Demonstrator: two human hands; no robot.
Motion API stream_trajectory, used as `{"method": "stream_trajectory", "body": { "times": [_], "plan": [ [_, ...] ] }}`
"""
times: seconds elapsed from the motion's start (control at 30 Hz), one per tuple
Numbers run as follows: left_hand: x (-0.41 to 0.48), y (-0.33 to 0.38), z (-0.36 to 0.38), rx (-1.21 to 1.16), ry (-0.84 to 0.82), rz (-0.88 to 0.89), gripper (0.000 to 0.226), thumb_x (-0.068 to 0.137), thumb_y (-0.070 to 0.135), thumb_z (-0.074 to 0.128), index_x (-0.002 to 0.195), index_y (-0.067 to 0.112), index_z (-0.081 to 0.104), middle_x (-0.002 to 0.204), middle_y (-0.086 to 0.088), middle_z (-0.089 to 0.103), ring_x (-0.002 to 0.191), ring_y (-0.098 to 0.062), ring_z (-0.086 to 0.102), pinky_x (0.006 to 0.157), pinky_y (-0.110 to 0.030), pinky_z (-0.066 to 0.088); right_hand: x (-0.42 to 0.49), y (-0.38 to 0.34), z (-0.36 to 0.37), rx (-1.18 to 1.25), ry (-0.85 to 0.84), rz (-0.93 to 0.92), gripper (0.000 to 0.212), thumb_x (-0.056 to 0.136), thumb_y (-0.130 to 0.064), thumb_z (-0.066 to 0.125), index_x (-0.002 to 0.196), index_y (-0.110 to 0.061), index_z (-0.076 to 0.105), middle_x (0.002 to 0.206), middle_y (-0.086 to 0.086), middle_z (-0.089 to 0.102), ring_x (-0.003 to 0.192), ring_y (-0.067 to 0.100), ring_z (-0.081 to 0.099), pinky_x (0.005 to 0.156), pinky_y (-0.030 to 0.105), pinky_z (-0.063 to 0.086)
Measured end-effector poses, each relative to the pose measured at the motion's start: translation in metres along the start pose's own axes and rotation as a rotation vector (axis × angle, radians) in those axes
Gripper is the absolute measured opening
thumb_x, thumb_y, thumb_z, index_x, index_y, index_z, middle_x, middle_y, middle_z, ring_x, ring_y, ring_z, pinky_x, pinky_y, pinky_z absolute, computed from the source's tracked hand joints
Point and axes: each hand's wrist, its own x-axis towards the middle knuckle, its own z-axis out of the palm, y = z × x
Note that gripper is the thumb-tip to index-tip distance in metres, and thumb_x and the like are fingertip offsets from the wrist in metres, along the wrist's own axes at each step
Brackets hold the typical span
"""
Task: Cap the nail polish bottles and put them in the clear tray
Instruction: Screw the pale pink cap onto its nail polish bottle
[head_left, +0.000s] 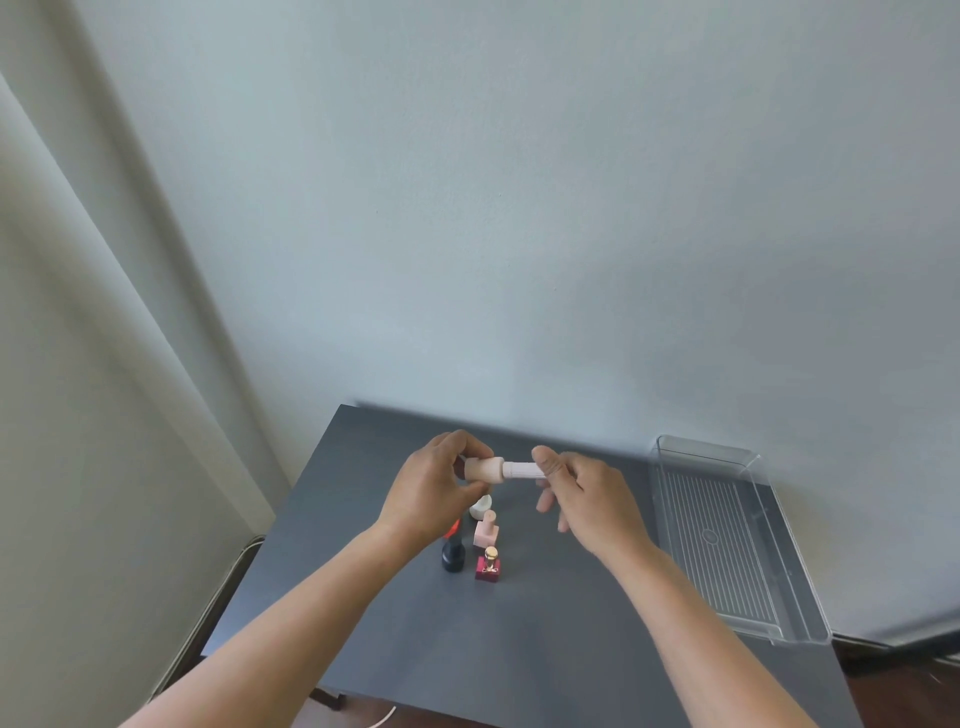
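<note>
My left hand (434, 488) grips a pale peach nail polish bottle (484, 469), held sideways above the table. My right hand (582, 493) pinches its white ribbed cap (521, 470), which sits on the bottle's neck. Below them on the dark table (545, 623) stand a light pink bottle (486, 530), a dark red bottle with a gold neck (488, 564) and a black bottle (452, 556). A white cap (480, 506) and a red item (453, 527) lie partly hidden behind my left hand. The clear tray (737, 540) sits at the table's right edge with nothing in it.
A pale wall runs behind the table, and a curtain (78, 364) hangs at the left. A white cable (382, 719) lies on the wooden floor under the table's front.
</note>
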Motion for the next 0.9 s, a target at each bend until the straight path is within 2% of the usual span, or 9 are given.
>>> {"method": "stream_trajectory", "body": {
  "times": [0.1, 0.17, 0.27, 0.33, 0.53, 0.6, 0.67, 0.73, 0.9],
  "plan": [
    [0.001, -0.001, -0.001, 0.009, 0.000, 0.001, 0.026, 0.075, 0.018, 0.075, 0.089, 0.036, 0.064, 0.092, 0.018, 0.064, 0.087, 0.004, 0.056, 0.076, -0.025, 0.052, 0.001, 0.003, 0.002, 0.012, -0.028, -0.003, 0.048, 0.076, -0.081, 0.045, 0.106, -0.044, 0.056, 0.083, -0.014, 0.072, 0.054, 0.009, 0.063, 0.063, 0.029, 0.051],
    [0.001, -0.002, -0.001, 0.011, 0.003, -0.001, 0.026, 0.075, 0.018, 0.076, 0.090, 0.036, 0.064, 0.092, 0.018, 0.064, 0.087, 0.005, 0.056, 0.076, -0.025, 0.052, 0.000, 0.006, 0.004, -0.014, -0.019, -0.020, 0.036, 0.082, -0.061, 0.059, 0.113, -0.048, 0.049, 0.098, -0.019, 0.070, 0.060, 0.008, 0.063, 0.070, 0.031, 0.054],
    [0.002, -0.004, 0.000, 0.019, 0.002, 0.000, 0.027, 0.076, 0.017, 0.077, 0.092, 0.036, 0.065, 0.093, 0.018, 0.064, 0.087, 0.004, 0.056, 0.077, -0.025, 0.052, -0.001, 0.009, 0.005, -0.016, -0.020, -0.061, 0.012, 0.091, -0.037, 0.060, 0.099, -0.041, 0.052, 0.092, -0.021, 0.070, 0.050, 0.007, 0.060, 0.060, 0.029, 0.049],
    [0.002, -0.004, 0.000, 0.021, 0.003, 0.002, 0.028, 0.076, 0.017, 0.076, 0.091, 0.036, 0.064, 0.092, 0.018, 0.064, 0.088, 0.005, 0.056, 0.076, -0.024, 0.052, -0.002, 0.008, 0.004, 0.001, -0.028, -0.060, 0.003, 0.094, -0.038, 0.055, 0.091, -0.038, 0.055, 0.083, -0.021, 0.071, 0.046, 0.008, 0.059, 0.054, 0.026, 0.045],
    [0.001, -0.002, 0.000, 0.048, -0.001, 0.030, 0.028, 0.076, 0.017, 0.076, 0.093, 0.035, 0.064, 0.092, 0.018, 0.063, 0.088, 0.006, 0.055, 0.074, -0.022, 0.051, -0.002, 0.004, 0.002, -0.054, -0.037, -0.026, 0.032, 0.095, -0.057, 0.042, 0.082, -0.033, 0.057, 0.069, -0.017, 0.071, 0.046, 0.009, 0.061, 0.055, 0.030, 0.051],
    [0.001, -0.002, -0.001, 0.055, -0.001, 0.032, 0.028, 0.076, 0.017, 0.076, 0.093, 0.035, 0.064, 0.092, 0.017, 0.064, 0.086, 0.005, 0.056, 0.074, -0.023, 0.051, -0.002, 0.004, 0.002, -0.076, -0.039, -0.032, 0.029, 0.096, -0.056, 0.042, 0.086, -0.033, 0.058, 0.072, -0.015, 0.071, 0.051, 0.009, 0.062, 0.060, 0.033, 0.054],
    [0.001, -0.001, -0.002, 0.064, -0.011, 0.034, 0.027, 0.076, 0.017, 0.076, 0.095, 0.035, 0.065, 0.093, 0.017, 0.064, 0.085, 0.005, 0.057, 0.075, -0.023, 0.052, -0.001, 0.005, 0.003, -0.112, -0.027, -0.064, 0.020, 0.095, -0.051, 0.050, 0.106, -0.036, 0.059, 0.083, -0.017, 0.067, 0.067, 0.010, 0.062, 0.069, 0.033, 0.054],
    [0.001, -0.001, -0.003, 0.072, -0.027, 0.043, 0.028, 0.077, 0.017, 0.076, 0.097, 0.033, 0.066, 0.094, 0.017, 0.064, 0.085, 0.005, 0.057, 0.077, -0.024, 0.052, 0.000, 0.006, 0.004, -0.208, -0.020, -0.140, 0.034, 0.094, -0.044, 0.056, 0.127, -0.036, 0.055, 0.100, -0.019, 0.060, 0.082, 0.010, 0.058, 0.075, 0.028, 0.048],
    [0.000, 0.000, -0.002, 0.127, -0.028, 0.076, 0.037, 0.080, 0.018, 0.075, 0.114, 0.031, 0.069, 0.100, 0.018, 0.062, 0.086, 0.002, 0.058, 0.081, -0.023, 0.050, 0.001, 0.005, 0.011, -0.422, -0.029, -0.231, 0.022, 0.098, -0.037, 0.051, 0.115, -0.030, 0.063, 0.098, -0.010, 0.060, 0.082, 0.019, 0.061, 0.067, 0.029, 0.044]
  ]
}}
